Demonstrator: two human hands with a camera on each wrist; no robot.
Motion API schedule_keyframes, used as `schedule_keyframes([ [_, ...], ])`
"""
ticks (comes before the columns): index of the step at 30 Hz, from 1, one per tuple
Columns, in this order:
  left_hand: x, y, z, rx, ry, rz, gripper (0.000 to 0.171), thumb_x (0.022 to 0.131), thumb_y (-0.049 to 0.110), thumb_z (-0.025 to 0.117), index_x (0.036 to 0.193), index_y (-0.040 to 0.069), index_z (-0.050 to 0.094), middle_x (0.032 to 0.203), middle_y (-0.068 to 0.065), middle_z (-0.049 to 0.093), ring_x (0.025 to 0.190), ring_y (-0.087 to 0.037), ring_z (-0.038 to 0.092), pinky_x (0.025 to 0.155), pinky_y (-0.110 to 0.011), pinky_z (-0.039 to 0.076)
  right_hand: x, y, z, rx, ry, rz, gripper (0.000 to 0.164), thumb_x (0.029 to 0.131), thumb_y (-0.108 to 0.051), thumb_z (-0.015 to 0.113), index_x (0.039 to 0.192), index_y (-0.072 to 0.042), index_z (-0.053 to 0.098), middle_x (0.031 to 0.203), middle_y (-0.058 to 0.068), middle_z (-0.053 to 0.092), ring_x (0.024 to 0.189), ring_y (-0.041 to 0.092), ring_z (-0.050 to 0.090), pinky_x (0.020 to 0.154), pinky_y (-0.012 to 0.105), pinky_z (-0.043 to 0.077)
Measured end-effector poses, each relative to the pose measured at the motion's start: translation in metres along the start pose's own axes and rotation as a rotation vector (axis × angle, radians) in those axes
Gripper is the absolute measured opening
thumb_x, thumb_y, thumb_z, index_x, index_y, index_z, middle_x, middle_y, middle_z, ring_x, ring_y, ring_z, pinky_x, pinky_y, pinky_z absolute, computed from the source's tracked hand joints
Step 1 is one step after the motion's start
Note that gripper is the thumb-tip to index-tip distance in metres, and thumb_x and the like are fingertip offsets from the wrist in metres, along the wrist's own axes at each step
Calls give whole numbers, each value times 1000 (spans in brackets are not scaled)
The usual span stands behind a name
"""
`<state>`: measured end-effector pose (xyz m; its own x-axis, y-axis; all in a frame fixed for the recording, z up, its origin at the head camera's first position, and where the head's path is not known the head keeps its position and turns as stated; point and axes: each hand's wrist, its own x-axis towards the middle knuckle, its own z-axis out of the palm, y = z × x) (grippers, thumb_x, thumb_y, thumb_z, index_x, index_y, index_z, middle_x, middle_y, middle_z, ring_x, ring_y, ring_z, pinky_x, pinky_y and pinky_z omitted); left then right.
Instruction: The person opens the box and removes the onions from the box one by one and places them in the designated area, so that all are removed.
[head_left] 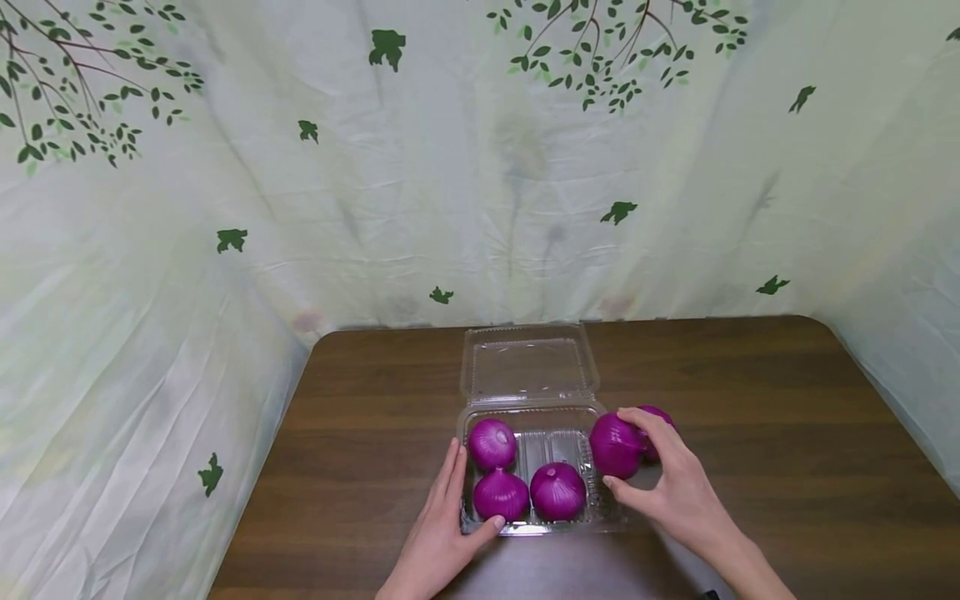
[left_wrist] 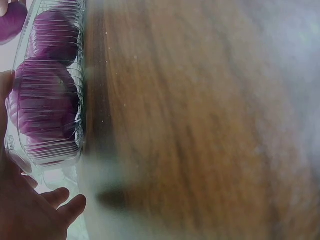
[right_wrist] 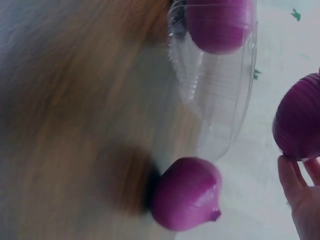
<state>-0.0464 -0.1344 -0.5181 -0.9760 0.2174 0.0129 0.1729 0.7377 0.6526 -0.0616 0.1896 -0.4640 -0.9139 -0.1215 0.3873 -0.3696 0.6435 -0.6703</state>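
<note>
My right hand [head_left: 678,487] holds a red onion [head_left: 617,445] between thumb and fingers, raised at the right rim of a clear plastic clamshell container [head_left: 536,529]. In the right wrist view this held onion [right_wrist: 300,120] is clear of the table. Inside the container sit three more red onions: one at the back left [head_left: 492,444], one at the front left [head_left: 501,495] and one at the front middle [head_left: 558,492]. My left hand [head_left: 442,521] rests against the container's left side, fingers straight along the wall, thumb at the front rim.
Another red onion [right_wrist: 186,195] lies on the brown wooden table [head_left: 375,400] right of the container, partly behind my right hand in the head view. The container's lid [head_left: 529,362] is folded back toward the far edge. A leaf-printed curtain [head_left: 480,192] hangs behind the table.
</note>
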Motion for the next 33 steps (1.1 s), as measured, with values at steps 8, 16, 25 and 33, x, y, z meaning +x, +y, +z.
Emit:
schedule_keyframes([
  [8, 0, 1, 1, 3, 3, 7, 106, 81, 72, 61, 160, 23, 9, 165, 8, 1, 146, -25, 19, 105, -59, 35, -8, 13, -14, -42, 72, -79, 84, 62, -19, 92, 138, -18, 56, 140, 1, 52, 119, 16, 45, 92, 12, 38],
  [16, 0, 1, 0, 9, -4, -6, 106, 81, 72, 60, 160, 23, 9, 165, 8, 1, 146, -26, 19, 104, -61, 35, -7, 27, -32, -109, 111, -112, 80, 59, -17, 91, 134, -17, 61, 135, 3, 55, 116, 18, 44, 88, 11, 36],
  [25, 0, 1, 0, 5, -14, -25, 106, 81, 73, 60, 160, 24, 9, 164, 10, -1, 146, -27, 19, 103, -62, 36, -5, 40, -50, -160, 110, -78, 79, 62, -16, 90, 135, -18, 60, 133, 4, 55, 115, 20, 43, 85, 20, 34],
  [33, 1, 1, -1, 5, -17, -19, 107, 81, 73, 61, 160, 24, 8, 164, 10, -1, 146, -27, 19, 103, -61, 36, -6, 45, -58, -156, 112, 57, 84, 63, -15, 92, 137, -13, 54, 120, 7, 59, 109, 21, 44, 77, 28, 38],
])
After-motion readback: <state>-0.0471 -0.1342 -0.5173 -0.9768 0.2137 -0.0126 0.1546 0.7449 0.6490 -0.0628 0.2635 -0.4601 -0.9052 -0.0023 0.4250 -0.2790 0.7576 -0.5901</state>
